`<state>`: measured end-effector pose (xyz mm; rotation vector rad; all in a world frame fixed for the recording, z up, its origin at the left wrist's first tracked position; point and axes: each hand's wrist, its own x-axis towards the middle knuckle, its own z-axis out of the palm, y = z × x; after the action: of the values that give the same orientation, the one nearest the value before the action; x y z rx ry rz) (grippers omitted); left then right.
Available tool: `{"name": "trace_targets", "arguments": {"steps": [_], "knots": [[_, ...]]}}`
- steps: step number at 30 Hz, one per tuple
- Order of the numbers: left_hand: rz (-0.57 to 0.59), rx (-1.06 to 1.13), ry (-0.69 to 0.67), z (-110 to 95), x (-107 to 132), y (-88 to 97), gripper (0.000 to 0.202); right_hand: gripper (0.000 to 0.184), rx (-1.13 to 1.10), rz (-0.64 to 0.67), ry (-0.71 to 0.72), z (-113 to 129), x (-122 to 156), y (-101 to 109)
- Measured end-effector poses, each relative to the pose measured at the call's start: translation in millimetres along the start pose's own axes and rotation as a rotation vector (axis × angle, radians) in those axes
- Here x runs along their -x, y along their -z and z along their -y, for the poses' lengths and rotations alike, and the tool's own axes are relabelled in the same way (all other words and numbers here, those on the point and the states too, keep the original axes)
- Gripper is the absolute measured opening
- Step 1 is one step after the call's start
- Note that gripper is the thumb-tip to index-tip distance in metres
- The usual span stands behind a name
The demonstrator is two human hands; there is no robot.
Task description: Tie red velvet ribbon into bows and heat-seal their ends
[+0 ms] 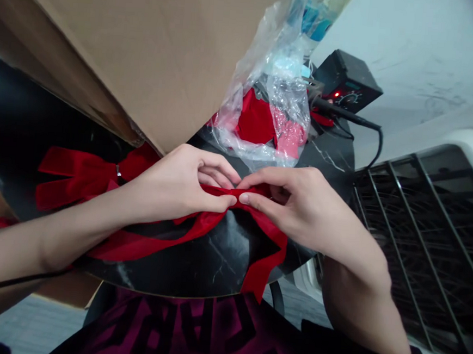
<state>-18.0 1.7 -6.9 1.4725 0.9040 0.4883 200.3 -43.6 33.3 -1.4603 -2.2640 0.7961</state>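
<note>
red velvet bow (79, 174) with a small metal clasp lies at the left on a round black marble tabletop (217, 268), below the edge of a cardboard box (120, 42). its ribbon (165, 245) runs right, under the left hand (174, 186), whose thumb and fingers close narrowly on the band, and on to the right hand (287, 205), pinching the same band, the two thumbs almost touching. a loose tail (262, 272) drops past the table edge. beyond sit a clear plastic bag (265, 130) around red cloth, a black control unit (346, 82) with a lit red light, and at far right a metal wire rack (420, 240).
</note>
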Motion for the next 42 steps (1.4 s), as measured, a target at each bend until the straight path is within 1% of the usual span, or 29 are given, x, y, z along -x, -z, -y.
{"name": "trace_targets", "arguments": {"steps": [5,6,8,10,12,14,16,19,21,23,25,26,29,30,31,32,34,36,37,38,40,42], "knots": [[0.029,-0.015,0.138,-3.2,-3.5,0.1,0.028,0.009,-0.03,-0.003,-0.01,1.0,-3.5,-3.2],[0.027,-0.022,0.15,-3.6,-4.2,1.4,0.027,0.01,-0.031,-0.041,-0.001,2.5,-0.7,-2.0],[0.0,-0.036,0.141,-3.3,-5.3,4.0,0.026,0.011,-0.001,-0.176,0.016,6.2,9.3,0.5],[-0.045,-0.028,0.12,-1.4,-5.9,5.3,0.024,0.013,0.077,-0.281,0.028,9.0,22.5,-0.1],[-0.083,0.041,0.093,1.3,-6.4,4.6,0.023,0.013,0.198,-0.294,0.043,8.4,34.2,-6.4],[-0.108,0.155,0.07,3.5,-6.7,2.9,0.02,0.013,0.331,-0.3,0.089,4.1,40.4,-17.5],[-0.104,0.261,0.077,4.4,-6.9,1.3,0.019,0.014,0.414,-0.381,0.137,-1.9,40.5,-29.5],[-0.057,0.334,0.116,4.1,-7.0,1.4,0.019,0.015,0.416,-0.495,0.175,-7.4,34.2,-41.6],[-0.05,0.344,0.118,4.0,-6.8,3.0,0.021,0.012,0.419,-0.506,0.17,-6.9,29.8,-44.1],[-0.052,0.339,0.118,4.2,-6.2,5.3,0.022,0.01,0.446,-0.477,0.163,-5.6,27.4,-43.0],[-0.029,0.36,0.141,4.5,-4.8,7.5,0.023,0.013,0.497,-0.441,0.186,-7.7,26.9,-39.5],[-0.008,0.387,0.16,4.6,-3.9,8.1,0.022,0.016,0.537,-0.424,0.23,-10.8,27.1,-37.1],[0.028,0.468,0.201,5.0,-1.2,7.0,0.02,0.028,0.675,-0.398,0.448,-25.7,28.3,-29.7],[0.019,0.468,0.193,5.2,-0.7,5.3,0.021,0.029,0.698,-0.401,0.493,-30.0,28.5,-28.1],[-0.009,0.451,0.163,5.3,-0.4,3.2,0.022,0.029,0.687,-0.423,0.501,-32.4,28.6,-27.5],[-0.058,0.419,0.114,5.4,-0.5,0.8,0.022,0.027,0.629,-0.464,0.469,-32.5,28.5,-28.1],[-0.202,0.322,0.0,5.2,-1.0,-4.1,0.024,0.02,0.396,-0.553,0.31,-24.7,27.8,-33.3],[-0.33,0.224,-0.075,3.9,-1.2,-7.9,0.027,0.019,0.146,-0.579,0.143,-9.8,26.4,-42.4],[-0.366,0.191,-0.088,3.1,-1.0,-9.3,0.028,0.02,0.074,-0.572,0.086,-1.9,25.4,-47.4],[-0.382,0.17,-0.092,2.2,-0.4,-10.3,0.028,0.019,0.045,-0.559,0.05,5.2,24.1,-52.1],[-0.39,0.159,-0.103,0.9,1.2,-11.6,0.028,0.008,0.059,-0.546,0.023,15.3,21.0,-59.1],[-0.394,0.155,-0.119,0.9,3.0,-11.9,0.026,0.01,0.079,-0.549,-0.008,19.7,17.6,-62.3]]}}
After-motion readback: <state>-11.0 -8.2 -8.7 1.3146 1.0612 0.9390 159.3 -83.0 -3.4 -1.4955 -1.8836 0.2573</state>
